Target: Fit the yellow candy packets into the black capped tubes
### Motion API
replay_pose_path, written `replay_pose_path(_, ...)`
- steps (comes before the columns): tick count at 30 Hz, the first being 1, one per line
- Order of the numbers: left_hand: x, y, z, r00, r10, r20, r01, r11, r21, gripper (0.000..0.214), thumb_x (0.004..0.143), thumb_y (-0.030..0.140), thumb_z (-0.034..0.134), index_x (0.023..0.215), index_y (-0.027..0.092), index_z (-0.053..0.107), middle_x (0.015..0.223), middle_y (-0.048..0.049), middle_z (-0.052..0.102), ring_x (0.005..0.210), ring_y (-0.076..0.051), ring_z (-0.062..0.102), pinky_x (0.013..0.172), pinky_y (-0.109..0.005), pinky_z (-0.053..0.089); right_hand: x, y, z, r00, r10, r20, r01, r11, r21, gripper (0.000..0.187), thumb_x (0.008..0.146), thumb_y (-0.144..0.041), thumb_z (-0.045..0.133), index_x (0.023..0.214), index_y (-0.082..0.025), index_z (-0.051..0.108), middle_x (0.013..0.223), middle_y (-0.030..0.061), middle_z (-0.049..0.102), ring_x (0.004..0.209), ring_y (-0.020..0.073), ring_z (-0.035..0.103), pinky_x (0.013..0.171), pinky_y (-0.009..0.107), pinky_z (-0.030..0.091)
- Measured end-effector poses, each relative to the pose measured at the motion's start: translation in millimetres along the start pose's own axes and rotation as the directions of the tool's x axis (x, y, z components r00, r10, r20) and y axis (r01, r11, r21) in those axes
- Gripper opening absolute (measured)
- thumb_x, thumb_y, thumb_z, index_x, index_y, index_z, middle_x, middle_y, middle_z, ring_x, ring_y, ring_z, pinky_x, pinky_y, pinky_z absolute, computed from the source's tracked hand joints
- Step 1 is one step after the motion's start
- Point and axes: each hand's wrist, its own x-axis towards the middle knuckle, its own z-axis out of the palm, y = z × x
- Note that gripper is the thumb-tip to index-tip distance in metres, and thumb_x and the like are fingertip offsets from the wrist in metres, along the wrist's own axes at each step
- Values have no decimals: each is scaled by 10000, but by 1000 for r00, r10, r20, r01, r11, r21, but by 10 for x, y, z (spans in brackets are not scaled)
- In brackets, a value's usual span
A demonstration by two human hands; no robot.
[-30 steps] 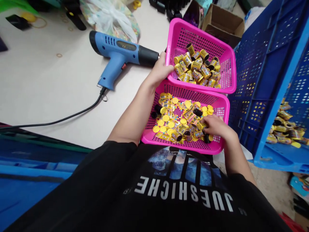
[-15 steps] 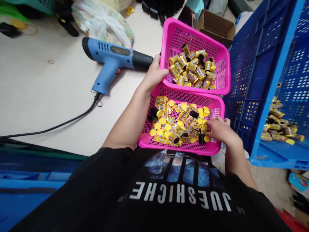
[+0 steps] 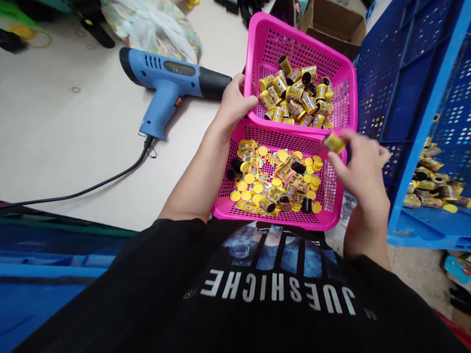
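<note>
My left hand is closed on the left rim of the upper pink basket, thumb over the edge. Inside that basket lie several small labelled canisters, yellow with black ends. My right hand pinches a small yellow canister, slightly blurred, above the right rim of the lower pink basket. Loose yellow caps, flat labels, black canisters and tiny coloured beads lie in the lower basket, which rests against my shirt.
A blue heat gun lies on the white table, its nozzle near my left hand and its cord running left. Behind it sits a tied plastic bag. A blue crate with more canisters stands at right, near a cardboard box.
My right hand has risen from the lower basket's right side, up and to the right, with a yellow canister in its fingers. My left hand stays on the upper basket's rim.
</note>
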Motion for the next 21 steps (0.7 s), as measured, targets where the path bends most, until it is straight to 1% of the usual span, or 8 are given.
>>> replay_pose_path(2,11,-22,7,1000,19,-10,-19,1000,-14,378,574,200,721,921,252,581,935,-24,699,944,-275,641,842,-427,511,104,-68,-13,994,30,-103,-24,998,62,429,935,-446,611,1294,-211,606,1333,190,626,1242,383,544,1030,595,395)
replay_pose_path(4,16,-40,3,1000,25,-18,-26,1000,-14,379,580,212,733,925,245,579,934,-29,699,950,-276,642,840,-421,508,84,-143,154,992,-46,114,29,989,148,406,950,-427,602,1281,-193,629,1258,184,659,1168,352,596,971,527,468)
replay_pose_path(5,14,-45,-3,1000,24,-17,-24,1000,-9,380,585,217,744,927,240,581,939,-31,700,967,-276,639,850,-421,508,22,-179,287,953,-112,282,60,981,186,385,956,-405,600,1272,-189,642,1196,168,681,1107,328,627,942,495,495)
replay_pose_path(7,4,-40,-20,1000,19,-15,-19,1000,8,378,593,207,756,931,241,589,961,-34,701,1004,-281,634,880,-435,512,-182,-238,571,809,-207,550,107,972,209,450,943,-360,637,1353,-174,618,1210,172,664,1079,309,650,934,462,521)
replay_pose_path(8,-2,-30,-27,1000,16,-14,-16,1000,17,371,596,191,752,926,245,593,968,-36,701,1011,-286,635,893,-445,517,-304,-261,690,756,-235,611,134,969,207,525,925,-322,668,1423,-182,577,1255,176,634,1092,303,650,946,451,526)
replay_pose_path(9,-10,-16,-32,1000,13,-12,-13,1000,23,363,596,171,739,920,250,596,973,-40,702,1006,-292,639,901,-454,523,-426,-280,781,739,-252,625,155,966,206,578,918,-280,676,1473,-193,539,1293,180,602,1109,296,646,965,443,527)
replay_pose_path(14,-35,72,-16,1000,-1,-16,1,1000,24,397,556,95,651,929,222,601,935,-51,692,900,-269,652,889,-455,551,-788,-336,910,811,-321,488,215,941,260,383,973,-229,591,1355,-222,619,1302,159,592,1173,288,616,1015,447,524)
replay_pose_path(21,-32,64,-33,1000,9,-10,-8,999,53,402,568,142,643,965,202,608,915,-35,677,867,-255,650,870,-430,554,-690,-342,1111,830,-339,443,165,908,386,416,935,-204,647,1347,-189,592,1285,148,695,1188,267,663,1031,431,524)
